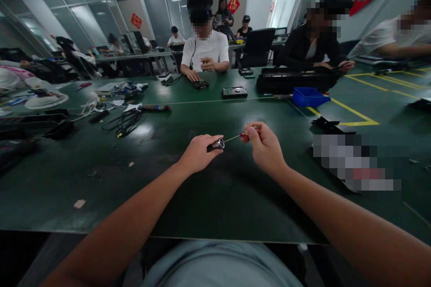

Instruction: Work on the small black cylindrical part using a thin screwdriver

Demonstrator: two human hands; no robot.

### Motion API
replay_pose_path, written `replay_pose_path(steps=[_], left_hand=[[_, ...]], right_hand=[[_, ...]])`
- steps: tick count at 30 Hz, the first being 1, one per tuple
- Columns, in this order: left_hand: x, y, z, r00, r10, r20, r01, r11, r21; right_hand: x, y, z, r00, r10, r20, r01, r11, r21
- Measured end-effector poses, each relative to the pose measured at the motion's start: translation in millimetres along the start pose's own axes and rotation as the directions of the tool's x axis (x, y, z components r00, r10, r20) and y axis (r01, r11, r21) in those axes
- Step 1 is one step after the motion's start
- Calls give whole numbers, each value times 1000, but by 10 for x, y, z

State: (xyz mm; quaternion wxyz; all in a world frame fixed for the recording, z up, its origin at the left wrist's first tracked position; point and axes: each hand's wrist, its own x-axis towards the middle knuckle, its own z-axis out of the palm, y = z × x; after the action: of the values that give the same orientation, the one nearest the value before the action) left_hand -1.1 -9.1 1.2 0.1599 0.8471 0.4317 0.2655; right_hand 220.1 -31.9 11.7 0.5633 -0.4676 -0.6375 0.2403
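Grey-blue shirt [218,267] close to the near edge of the green worktop [50,170], a worker stretches two bare forearms forward over one small job. Left hand [198,153] is clamped round a dark tube [219,144], its bright, open end facing right. Right hand [266,144], well clear of the left, grips the red handle of a screwdriver [244,134], whose thin shaft bridges the gap to the tube's mouth.

Work in hand appears to be the probing of that open end with the screwdriver; whether the blade is going in or coming out, an onlooker cannot tell. By the look of it, the next move calls for a firm hold on the tube and a shaft kept in line with its opening.

Lost at the rim is the screwdriver's tip: inside, or merely touching, it does not show. Left fingers cover the tube's other end, right fingers most of the handle. Whether either hand rests on the worktop is unclear. Both forearms are cut off at the near side. Blurred into blocks at right lies a package [357,166], its print unreadable. Across the worktop, beyond a blue tray [309,98], a co-worker's dark sleeves [296,49] are hard to trace in shadow.
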Motion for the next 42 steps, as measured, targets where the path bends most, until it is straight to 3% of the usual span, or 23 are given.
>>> replay_pose_path(steps=[6,15,24,29,32,42], left_hand=[[4,38,20,1000,-10,25,9,1000,26],[15,32,51,998,-13,60,12,1000,14],[12,33,51,995,-59,78,56,998,35],[10,35,40,995,-65,70,66,998,-13],[11,34,39,997,-35,72,37,999,-29],[1,-10,50,996,-45,79,45,999,4]], right_hand=[[-25,-89,-19,984,-133,114,154,969,-193],[-41,-193,-8,974,-168,154,212,917,-339],[-20,-151,-19,971,-185,155,231,897,-378],[-26,-161,-40,981,-161,110,186,938,-293],[-42,-179,-43,974,-161,162,198,946,-255],[-18,-132,-58,975,-179,129,213,919,-332]])
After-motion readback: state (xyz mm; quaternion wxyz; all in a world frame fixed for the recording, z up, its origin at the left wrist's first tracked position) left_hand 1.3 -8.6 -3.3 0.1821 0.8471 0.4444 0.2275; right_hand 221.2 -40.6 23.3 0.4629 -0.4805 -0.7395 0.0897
